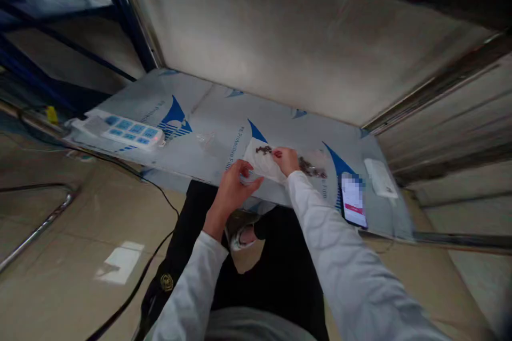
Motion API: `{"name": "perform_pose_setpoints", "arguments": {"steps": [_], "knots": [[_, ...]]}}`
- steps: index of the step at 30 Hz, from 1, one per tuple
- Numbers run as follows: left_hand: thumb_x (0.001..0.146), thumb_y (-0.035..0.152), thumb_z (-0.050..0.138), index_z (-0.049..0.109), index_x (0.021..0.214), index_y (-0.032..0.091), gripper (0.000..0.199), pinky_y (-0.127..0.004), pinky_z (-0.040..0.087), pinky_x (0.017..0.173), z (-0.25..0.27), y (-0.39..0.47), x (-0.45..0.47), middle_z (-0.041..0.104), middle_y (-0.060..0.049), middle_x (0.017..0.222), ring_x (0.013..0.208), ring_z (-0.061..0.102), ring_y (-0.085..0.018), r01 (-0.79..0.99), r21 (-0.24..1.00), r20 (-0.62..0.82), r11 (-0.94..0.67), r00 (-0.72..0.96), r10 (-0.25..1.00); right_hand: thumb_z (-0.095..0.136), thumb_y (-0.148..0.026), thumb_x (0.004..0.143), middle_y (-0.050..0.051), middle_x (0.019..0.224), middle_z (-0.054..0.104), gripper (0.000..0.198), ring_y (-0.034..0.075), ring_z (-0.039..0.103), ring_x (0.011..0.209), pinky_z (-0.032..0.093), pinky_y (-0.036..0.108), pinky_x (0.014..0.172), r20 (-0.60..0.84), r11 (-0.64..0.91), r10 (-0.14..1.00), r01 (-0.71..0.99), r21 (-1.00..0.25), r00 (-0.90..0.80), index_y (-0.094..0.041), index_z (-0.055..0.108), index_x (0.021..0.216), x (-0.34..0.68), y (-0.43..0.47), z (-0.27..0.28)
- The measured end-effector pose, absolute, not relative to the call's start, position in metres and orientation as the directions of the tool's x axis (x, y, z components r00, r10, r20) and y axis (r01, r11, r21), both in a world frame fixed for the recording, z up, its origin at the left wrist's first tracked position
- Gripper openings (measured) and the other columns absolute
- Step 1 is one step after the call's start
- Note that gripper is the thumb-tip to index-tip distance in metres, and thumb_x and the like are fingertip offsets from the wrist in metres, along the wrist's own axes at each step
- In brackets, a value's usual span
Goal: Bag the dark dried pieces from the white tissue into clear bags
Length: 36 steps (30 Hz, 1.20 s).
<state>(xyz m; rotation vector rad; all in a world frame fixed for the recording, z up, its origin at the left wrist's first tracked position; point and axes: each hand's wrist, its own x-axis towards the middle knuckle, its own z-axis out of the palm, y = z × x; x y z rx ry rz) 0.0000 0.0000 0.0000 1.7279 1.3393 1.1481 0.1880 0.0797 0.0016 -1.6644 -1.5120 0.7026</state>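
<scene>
A white sheet (262,162), paper or cloth, lies near the front edge of the table. On its upper part sits a little row of small dark-brown pieces (263,149), too small to name. My right hand (287,161) is over the sheet, its fingertips pinched at a small reddish-brown piece (277,154). To the right of that hand, more dark pieces (312,168) lie in or on what looks like a clear plastic bag. My left hand (236,184) is at the sheet's left edge, fingers curved and thumb apart, with nothing clear between them.
A phone (354,200) with a lit screen and a white packet-like item (380,177) lie at the right. A white power strip (132,130) is at the left, near a small clear piece (206,140). Black cable (160,245) hangs beside my leg.
</scene>
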Motion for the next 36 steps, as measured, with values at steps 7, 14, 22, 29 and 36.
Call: {"name": "perform_pose_setpoints", "arguments": {"steps": [7, 14, 22, 29, 36], "knots": [[0.071, 0.028, 0.068, 0.051, 0.088, 0.019, 0.026, -0.025, 0.043, 0.066, 0.005, -0.003, 0.005, 0.058, 0.001, 0.079, 0.071, 0.056, -0.013, 0.364, 0.879, 0.290, -0.307, 0.103, 0.951, 0.068, -0.024, 0.073, 0.003, 0.084, 0.074, 0.015, 0.016, 0.069, 0.074, 0.055, 0.028, 0.071, 0.126, 0.197, 0.973, 0.419, -0.886, -0.191, -0.019, 0.072, 0.087, 0.159, 0.016, 0.059], [0.070, 0.020, 0.067, 0.051, 0.086, 0.018, 0.023, -0.027, 0.043, 0.069, 0.018, -0.005, 0.012, 0.061, -0.002, 0.083, 0.078, 0.059, -0.017, 0.292, 0.898, 0.290, -0.330, 0.173, 0.941, 0.066, -0.016, 0.074, 0.002, 0.075, 0.074, 0.013, 0.016, 0.069, 0.065, 0.054, 0.028, 0.065, 0.043, 0.257, 0.927, 0.550, -0.795, -0.372, -0.020, 0.075, 0.081, 0.142, 0.002, 0.087], [0.068, 0.019, 0.068, 0.051, 0.086, 0.018, 0.025, -0.026, 0.043, 0.067, 0.016, -0.006, 0.010, 0.061, 0.000, 0.082, 0.076, 0.059, -0.016, 0.297, 0.899, 0.290, -0.322, 0.146, 0.946, 0.067, -0.016, 0.075, 0.001, 0.074, 0.074, 0.010, 0.016, 0.069, 0.066, 0.051, 0.027, 0.065, 0.060, 0.326, 0.904, 0.590, -0.739, -0.423, -0.021, 0.075, 0.080, 0.136, 0.003, 0.094], [0.065, 0.024, 0.074, 0.052, 0.088, 0.020, 0.032, -0.025, 0.043, 0.069, 0.020, -0.005, -0.002, 0.055, 0.002, 0.076, 0.071, 0.055, -0.013, 0.282, 0.873, 0.398, -0.397, 0.055, 0.916, 0.062, -0.029, 0.081, 0.004, 0.084, 0.074, 0.016, 0.017, 0.068, 0.073, 0.053, 0.029, 0.071, 0.242, 0.301, 0.953, 0.579, -0.758, -0.180, -0.020, 0.072, 0.088, 0.169, 0.031, 0.066], [0.063, 0.022, 0.077, 0.055, 0.088, 0.020, 0.033, -0.026, 0.043, 0.074, 0.042, -0.006, -0.009, 0.054, 0.002, 0.078, 0.073, 0.053, -0.012, 0.114, 0.908, 0.408, -0.403, -0.018, 0.913, 0.064, -0.026, 0.073, 0.011, 0.089, 0.070, 0.019, 0.019, 0.063, 0.066, 0.053, 0.036, 0.067, 0.246, 0.129, 0.968, 0.761, -0.636, 0.041, -0.015, 0.071, 0.087, 0.204, 0.057, -0.006]]}}
